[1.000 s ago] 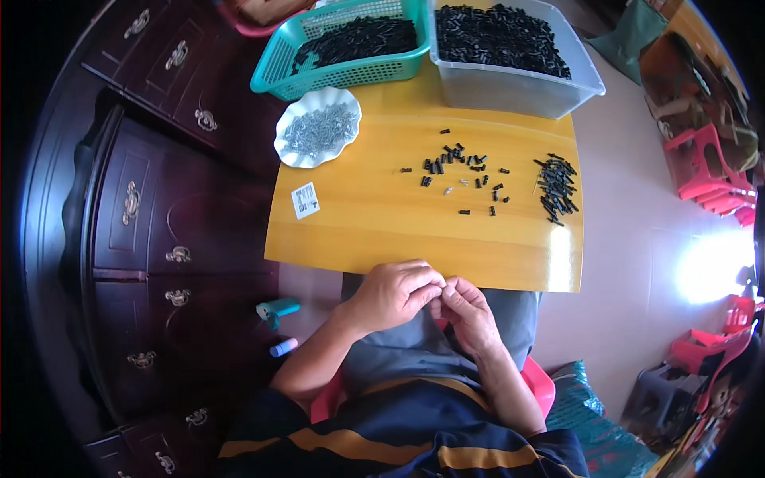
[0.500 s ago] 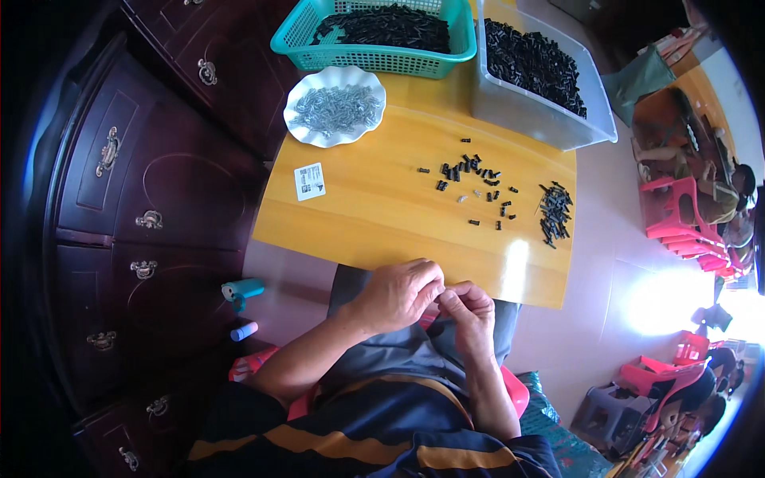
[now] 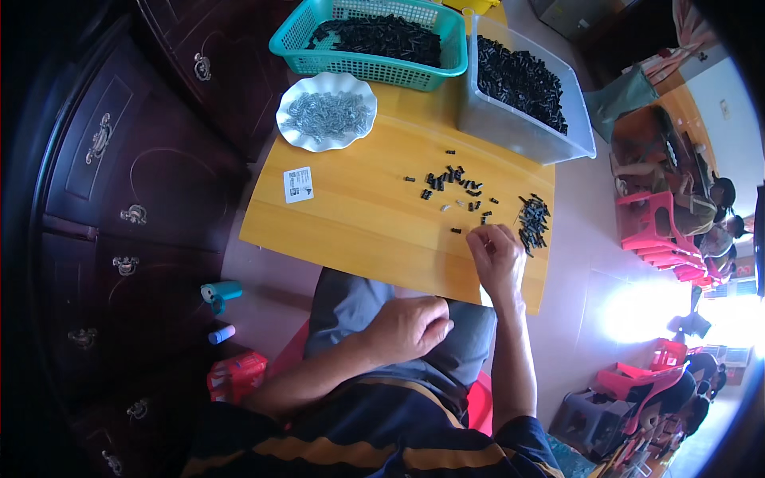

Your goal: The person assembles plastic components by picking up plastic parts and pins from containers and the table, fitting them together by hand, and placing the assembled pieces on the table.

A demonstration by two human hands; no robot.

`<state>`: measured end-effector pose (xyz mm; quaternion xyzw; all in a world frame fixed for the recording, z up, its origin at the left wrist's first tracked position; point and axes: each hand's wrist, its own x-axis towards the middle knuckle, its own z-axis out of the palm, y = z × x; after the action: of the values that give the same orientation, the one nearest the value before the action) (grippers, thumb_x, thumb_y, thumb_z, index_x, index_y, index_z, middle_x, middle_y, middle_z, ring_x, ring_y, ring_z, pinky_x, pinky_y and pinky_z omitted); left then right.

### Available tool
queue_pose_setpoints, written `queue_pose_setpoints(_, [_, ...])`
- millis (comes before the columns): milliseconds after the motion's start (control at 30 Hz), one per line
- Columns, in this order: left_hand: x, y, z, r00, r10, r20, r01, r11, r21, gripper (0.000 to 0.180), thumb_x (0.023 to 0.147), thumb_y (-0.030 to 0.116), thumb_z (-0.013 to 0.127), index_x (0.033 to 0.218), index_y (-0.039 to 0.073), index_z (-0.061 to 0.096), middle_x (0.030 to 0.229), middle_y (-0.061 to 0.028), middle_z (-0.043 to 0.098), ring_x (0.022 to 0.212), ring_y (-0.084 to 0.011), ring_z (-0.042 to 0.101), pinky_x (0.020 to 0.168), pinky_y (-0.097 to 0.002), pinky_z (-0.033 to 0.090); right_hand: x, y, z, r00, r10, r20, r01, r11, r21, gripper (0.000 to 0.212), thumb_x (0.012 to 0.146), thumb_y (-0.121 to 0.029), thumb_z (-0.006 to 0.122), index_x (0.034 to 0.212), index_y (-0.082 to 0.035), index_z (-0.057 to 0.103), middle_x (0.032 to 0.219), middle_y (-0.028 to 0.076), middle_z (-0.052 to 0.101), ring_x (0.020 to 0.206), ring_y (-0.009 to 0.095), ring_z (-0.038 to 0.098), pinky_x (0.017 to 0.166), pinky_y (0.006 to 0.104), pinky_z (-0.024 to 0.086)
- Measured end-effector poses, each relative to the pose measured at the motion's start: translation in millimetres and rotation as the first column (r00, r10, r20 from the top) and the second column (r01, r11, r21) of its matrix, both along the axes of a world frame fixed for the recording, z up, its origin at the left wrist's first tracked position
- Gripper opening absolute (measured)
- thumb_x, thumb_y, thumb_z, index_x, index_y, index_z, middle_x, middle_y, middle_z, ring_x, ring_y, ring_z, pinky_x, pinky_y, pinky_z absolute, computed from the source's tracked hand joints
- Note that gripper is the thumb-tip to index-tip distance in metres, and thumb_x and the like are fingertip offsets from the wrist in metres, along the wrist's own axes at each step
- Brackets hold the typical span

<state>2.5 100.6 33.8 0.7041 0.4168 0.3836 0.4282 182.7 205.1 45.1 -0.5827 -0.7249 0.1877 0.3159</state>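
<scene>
Just past the fingertips of the right hand (image 3: 499, 256), loose black pieces (image 3: 441, 182) lie spread, presumably for a short reach; slender black sticks (image 3: 534, 221) sit right of them. Those fingers bend together, any grip hidden! Lower down, the left hand (image 3: 408, 325) curls over the lap (image 3: 344, 301), contents impossible to tell.

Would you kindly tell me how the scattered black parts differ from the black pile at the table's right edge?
The scattered parts are short and stubby, while the pieces in the pile look longer and thinner. The scattered parts lie loosely spread; the pile is heaped close together. Both lie on the table.
</scene>
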Motion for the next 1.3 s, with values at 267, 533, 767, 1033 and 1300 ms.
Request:
queue_pose_setpoints(267, [13, -26, -27, 0.963, -0.126, -0.237, 0.142, 0.989, 0.052, 0.015, 0.09, 0.02, 0.063, 0.087, 0.006, 0.057, 0.079, -0.0106, 0.063, 0.074, -0.0319, 0.066, 0.066, -0.0424, 0.054, 2, 35, -15, 0.963, 0.021, 0.268, -0.038, 0.998, 0.058, 0.01, 0.084, -0.014, 0.072, 0.09, -0.006, 0.072, 0.085, 0.01, 0.069, 0.071, 0.025, 0.07, 0.064, 0.035, 0.054])
queue_pose_setpoints(533, [7, -26, -26, 0.937, -0.141, -0.32, 0.156, 0.988, 0.02, 0.015, 0.09, 0.02, 0.061, 0.087, 0.006, 0.057, 0.079, -0.0117, 0.063, 0.077, -0.0336, 0.066, 0.067, -0.0449, 0.055, -23, 60, -6, 0.956, 0.044, 0.289, -0.054, 0.998, 0.028, 0.012, 0.087, -0.018, 0.066, 0.091, -0.009, 0.071, 0.09, 0.011, 0.069, 0.077, 0.031, 0.069, 0.069, 0.0401, 0.055])
queue_pose_setpoints(767, [0, -21, -24, 0.935, -0.132, -0.328, 0.151, 0.988, 0.032, 0.016, 0.091, 0.021, 0.059, 0.089, 0.005, 0.058, 0.081, -0.0131, 0.065, 0.078, -0.0339, 0.068, 0.067, -0.0459, 0.056, -46, 83, -14, 0.931, 0.094, 0.353, -0.078, 0.995, -0.059, 0.017, 0.084, -0.022, 0.068, 0.093, -0.008, 0.071, 0.092, 0.011, 0.071, 0.083, 0.031, 0.069, 0.074, 0.0417, 0.054])
queue_pose_setpoints(1033, [-4, -19, -22, 0.941, -0.109, -0.321, 0.126, 0.991, 0.033, 0.017, 0.091, 0.02, 0.06, 0.089, 0.004, 0.059, 0.08, -0.0132, 0.065, 0.076, -0.0323, 0.069, 0.065, -0.0449, 0.057, -57, 89, -16, 0.922, 0.082, 0.379, -0.064, 0.996, -0.06, 0.018, 0.082, -0.022, 0.07, 0.091, -0.007, 0.07, 0.091, 0.011, 0.07, 0.082, 0.031, 0.069, 0.073, 0.0424, 0.054])
queue_pose_setpoints(1300, [-5, -18, -23, 0.937, -0.097, -0.336, 0.12, 0.992, 0.048, 0.017, 0.091, 0.02, 0.059, 0.09, 0.004, 0.06, 0.08, -0.0138, 0.066, 0.075, -0.0322, 0.069, 0.064, -0.0449, 0.057, -63, 94, -19, 0.927, 0.1, 0.363, -0.084, 0.995, -0.058, 0.019, 0.082, -0.021, 0.07, 0.095, -0.007, 0.07, 0.091, 0.011, 0.071, 0.083, 0.03, 0.069, 0.073, 0.0406, 0.054])
